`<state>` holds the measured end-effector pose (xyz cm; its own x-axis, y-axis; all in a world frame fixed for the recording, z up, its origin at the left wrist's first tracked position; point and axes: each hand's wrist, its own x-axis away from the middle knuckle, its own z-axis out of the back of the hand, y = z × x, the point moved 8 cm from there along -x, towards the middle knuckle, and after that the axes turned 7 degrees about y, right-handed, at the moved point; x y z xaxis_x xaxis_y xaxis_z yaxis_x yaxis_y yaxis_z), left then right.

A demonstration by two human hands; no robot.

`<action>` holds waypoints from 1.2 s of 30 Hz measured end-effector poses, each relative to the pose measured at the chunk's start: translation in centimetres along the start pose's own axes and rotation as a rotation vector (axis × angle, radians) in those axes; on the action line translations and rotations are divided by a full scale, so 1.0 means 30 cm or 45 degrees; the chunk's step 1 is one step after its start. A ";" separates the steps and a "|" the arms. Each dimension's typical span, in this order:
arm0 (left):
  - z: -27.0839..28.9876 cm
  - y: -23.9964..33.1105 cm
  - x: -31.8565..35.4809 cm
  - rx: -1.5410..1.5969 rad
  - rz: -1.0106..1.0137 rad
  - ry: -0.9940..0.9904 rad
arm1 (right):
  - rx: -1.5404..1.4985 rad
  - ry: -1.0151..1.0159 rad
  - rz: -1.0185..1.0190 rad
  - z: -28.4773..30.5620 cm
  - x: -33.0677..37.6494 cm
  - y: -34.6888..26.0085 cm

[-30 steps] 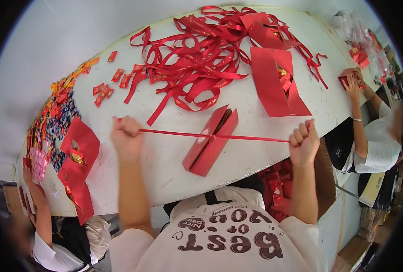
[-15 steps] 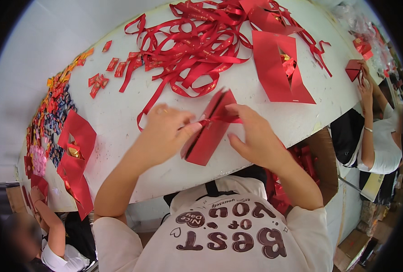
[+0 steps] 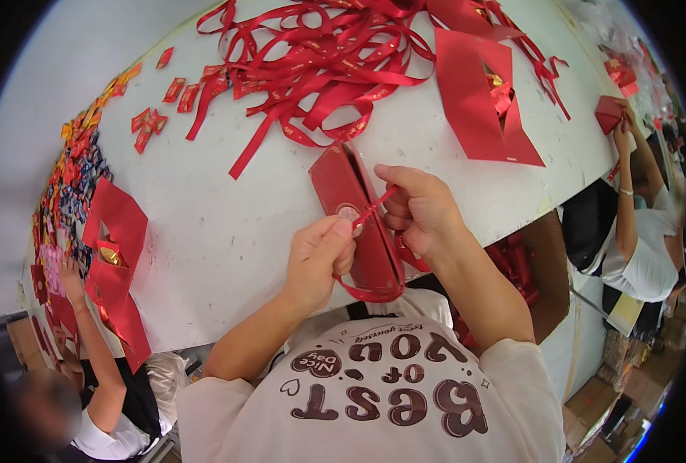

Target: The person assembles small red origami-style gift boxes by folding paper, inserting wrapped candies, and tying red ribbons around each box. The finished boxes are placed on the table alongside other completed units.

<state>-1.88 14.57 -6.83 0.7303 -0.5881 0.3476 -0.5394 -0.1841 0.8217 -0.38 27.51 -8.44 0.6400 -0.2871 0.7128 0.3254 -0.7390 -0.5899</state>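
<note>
A red folded-card gift box (image 3: 332, 179) stands at the table's near side in front of me, its narrow slit on top. Around it runs a red ribbon (image 3: 368, 212), crossed over at the middle of the slit. My left hand (image 3: 320, 258) is closed at the box's left, thumb and finger pinching one ribbon end beside a pale round mark. On the right side, my right hand (image 3: 424, 210) is closed with fingers curled round the other end. The ribbon is taut between both hands, and a loop of it hangs at the box's near end.
A heap of loose red ribbons (image 3: 320, 62) covers the far table. Open red boxes with wrapped sweets lie at right (image 3: 466, 100) and left (image 3: 119, 224). Small sweets (image 3: 81, 177) pile along the left edge. Co-workers' hands (image 3: 73, 282) and a cardboard carton (image 3: 547, 270) are near.
Both hands have pulled the ribbon ends into a tight crossing on the box. The box has turned, its far end now leaning left. At left, a co-worker's hand has reached forward.
</note>
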 end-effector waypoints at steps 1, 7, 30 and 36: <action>0.011 0.001 0.006 -0.089 0.070 -0.006 | 0.009 -0.075 0.017 -0.003 -0.001 -0.002; 0.068 -0.007 0.082 0.112 0.745 -0.129 | 1.331 -0.264 1.100 -0.055 0.133 -0.170; 0.071 0.155 0.180 -0.370 0.135 -0.227 | 1.298 -0.481 2.469 -0.227 0.412 -0.081; 0.046 0.179 0.053 -0.832 -0.651 -0.080 | 1.261 -0.565 2.000 -0.177 0.324 -0.102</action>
<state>-4.19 11.55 -2.51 0.7841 -0.6023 -0.1496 0.2186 0.0425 0.9749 1.14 23.75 2.30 0.7656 0.0173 -0.6431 -0.5206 0.6039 -0.6036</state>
